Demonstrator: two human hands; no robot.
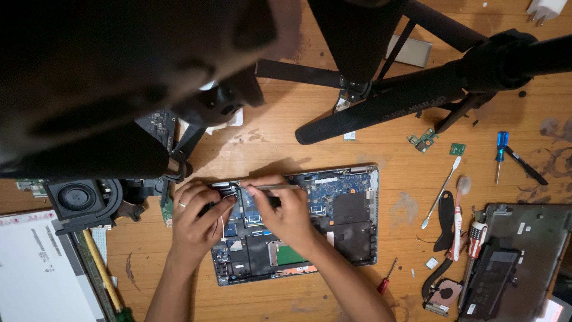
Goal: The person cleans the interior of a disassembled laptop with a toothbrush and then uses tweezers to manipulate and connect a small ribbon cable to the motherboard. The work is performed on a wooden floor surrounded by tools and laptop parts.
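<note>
An opened laptop base (351, 226) lies on the wooden table with its blue circuit board (330, 191) and black parts exposed. My right hand (285, 209) rests over the board and pinches a thin metal tool (275, 187) that lies level, its tip pointing left at the laptop's upper left corner. My left hand (199, 217), a ring on one finger, presses on that same corner, fingertips touching a small black part beside the tool's tip. What lies under both hands is hidden.
A black tripod (387, 101) spans the table top. Right: a toothbrush (457, 220), white spudger (440, 194), blue screwdriver (501, 152), small red screwdriver (387, 277), loose green boards (423, 141), a fan (444, 295), another laptop shell with battery (512, 262). Left: a speaker (77, 197), a screen panel (36, 268).
</note>
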